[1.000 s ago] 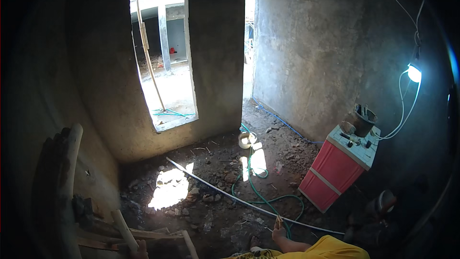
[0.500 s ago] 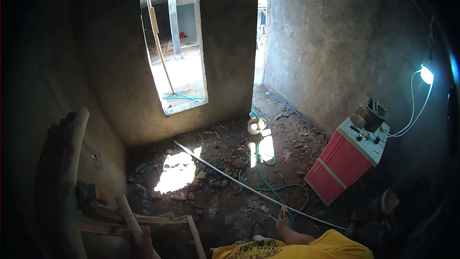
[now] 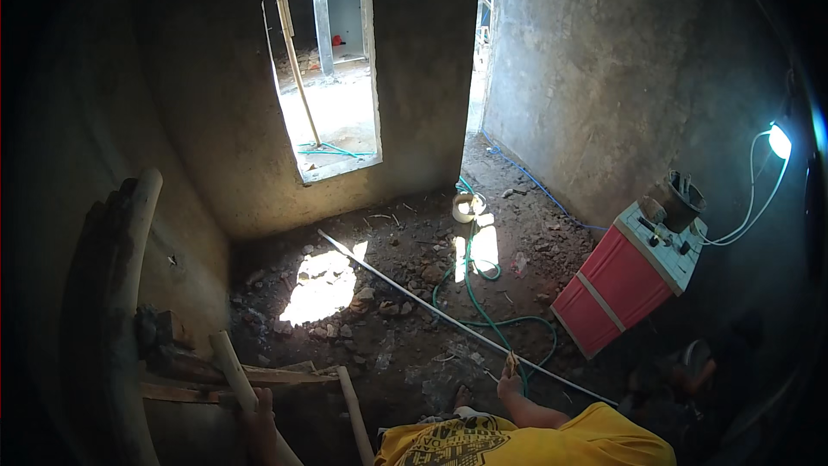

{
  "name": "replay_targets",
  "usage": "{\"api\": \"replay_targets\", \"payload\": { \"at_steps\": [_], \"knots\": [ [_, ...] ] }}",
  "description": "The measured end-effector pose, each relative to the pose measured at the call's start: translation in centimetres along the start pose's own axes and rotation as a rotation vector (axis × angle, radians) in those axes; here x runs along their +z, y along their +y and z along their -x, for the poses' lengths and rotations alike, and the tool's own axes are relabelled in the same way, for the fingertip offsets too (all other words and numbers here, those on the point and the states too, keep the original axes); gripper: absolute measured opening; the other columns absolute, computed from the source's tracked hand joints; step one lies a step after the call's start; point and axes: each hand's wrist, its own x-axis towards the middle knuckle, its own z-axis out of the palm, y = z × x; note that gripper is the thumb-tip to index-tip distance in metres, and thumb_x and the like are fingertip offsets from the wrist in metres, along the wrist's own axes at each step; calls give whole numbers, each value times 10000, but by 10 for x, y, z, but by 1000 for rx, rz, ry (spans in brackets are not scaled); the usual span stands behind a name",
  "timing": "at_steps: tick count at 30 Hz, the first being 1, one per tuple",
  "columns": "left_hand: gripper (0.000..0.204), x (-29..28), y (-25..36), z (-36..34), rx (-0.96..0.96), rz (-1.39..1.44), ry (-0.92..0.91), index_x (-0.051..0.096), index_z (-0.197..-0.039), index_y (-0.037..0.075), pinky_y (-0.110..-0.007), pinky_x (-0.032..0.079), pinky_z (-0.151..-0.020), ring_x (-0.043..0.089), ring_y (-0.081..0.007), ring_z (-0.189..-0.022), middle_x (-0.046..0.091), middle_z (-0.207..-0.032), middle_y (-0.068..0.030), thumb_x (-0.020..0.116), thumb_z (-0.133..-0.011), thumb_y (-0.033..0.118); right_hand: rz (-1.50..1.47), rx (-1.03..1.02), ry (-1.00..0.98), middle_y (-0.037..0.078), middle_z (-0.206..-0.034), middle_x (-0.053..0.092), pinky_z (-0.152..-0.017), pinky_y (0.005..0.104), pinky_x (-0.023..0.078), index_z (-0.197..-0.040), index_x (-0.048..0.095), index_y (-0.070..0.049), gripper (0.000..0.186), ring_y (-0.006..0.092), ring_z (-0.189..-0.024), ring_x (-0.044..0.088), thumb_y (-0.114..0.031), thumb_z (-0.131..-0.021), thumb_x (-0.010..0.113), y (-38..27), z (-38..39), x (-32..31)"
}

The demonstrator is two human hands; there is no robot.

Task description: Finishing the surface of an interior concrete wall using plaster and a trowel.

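My left hand (image 3: 259,418) is wrapped round a pale pole (image 3: 233,367) at lower left, among rough timber bars (image 3: 190,393). My right hand (image 3: 509,384) grips a small tan object (image 3: 513,364) that I cannot make out, held over the dirt floor (image 3: 414,263) where a white pipe (image 3: 388,280) and a green hose (image 3: 483,322) lie. My yellow shirt (image 3: 543,440) fills the lower edge, with a bare foot (image 3: 462,399) just above it.
Poles (image 3: 138,233) stand left. A pink box (image 3: 586,311) carries a bucket (image 3: 681,207) and small items, beside a lit lamp (image 3: 779,140) on cords. A pail (image 3: 466,211) sits near the doorway (image 3: 474,103). A window opening (image 3: 379,103) is in the far wall. Rubble covers the floor.
My view has tilted down and shifted slightly left, so the room appears higher and further right. Both hands keep their holds.
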Motion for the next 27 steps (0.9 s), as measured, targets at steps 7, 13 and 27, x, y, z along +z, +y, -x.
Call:
{"api": "replay_targets", "payload": {
  "at_steps": [7,13,27],
  "knots": [
    [291,4,-7,-4,61,37,17,518,-902,17,-206,405,-475,482,-74,-565,497,-727,-7,649,-768,239,-28,44,-43,188,-1151,523,-830,388,411,-1212,452,-33,448,332,-1060,501,-353,-915,350,7,-13,2],
    [292,2,-12,-6,45,69,-14,525,-909,16,-204,400,-472,470,-70,-554,498,-722,-6,650,-769,241,-11,66,-61,226,-1123,522,-822,391,421,-1179,478,1,514,309,-1025,526,-415,-902,358,0,-1,-4],
    [286,5,-33,-21,98,82,11,526,-904,41,-201,389,-473,463,-71,-570,480,-713,7,651,-777,266,-39,43,-46,209,-1147,514,-819,390,424,-1202,446,18,498,313,-1036,520,-378,-918,341,8,-9,-3]
  ]
}}
